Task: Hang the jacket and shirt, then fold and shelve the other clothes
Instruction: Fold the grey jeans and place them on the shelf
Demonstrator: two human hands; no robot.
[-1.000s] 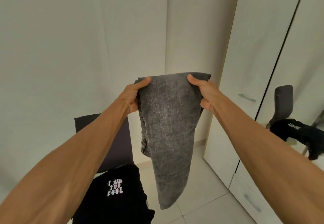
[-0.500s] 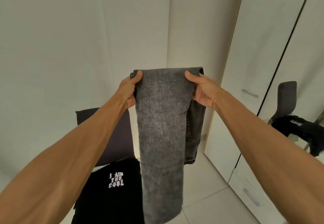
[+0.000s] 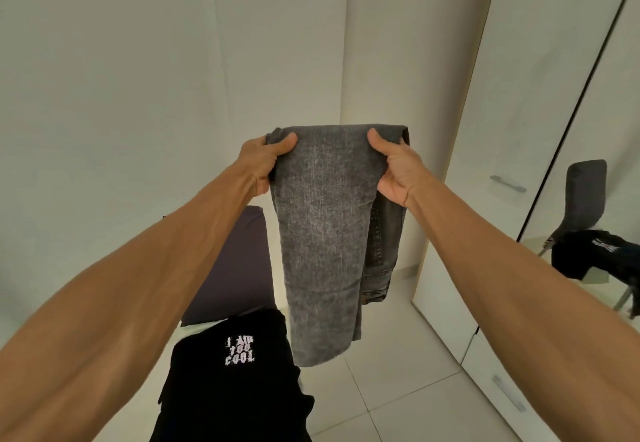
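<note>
A pair of grey washed jeans [image 3: 325,233] hangs folded over in the air in front of me, its fold at the top and the leg ends dangling toward the floor. My left hand [image 3: 265,164] grips the top left corner of the fold, thumb on the front. My right hand [image 3: 393,168] grips the top right corner the same way. Below the jeans, a black garment with white lettering [image 3: 235,382] lies draped over a chair.
A dark chair back [image 3: 235,268] stands against the pale wall on the left. White wardrobe doors with a metal handle [image 3: 507,183] and drawers fill the right side. A mirror panel [image 3: 595,233] reflects the chair and black garment. Pale floor tiles lie below.
The jeans were folded over so a back layer now hangs behind the front leg. Both hands levelled the top edge, and the hanging cloth has settled straighter.
</note>
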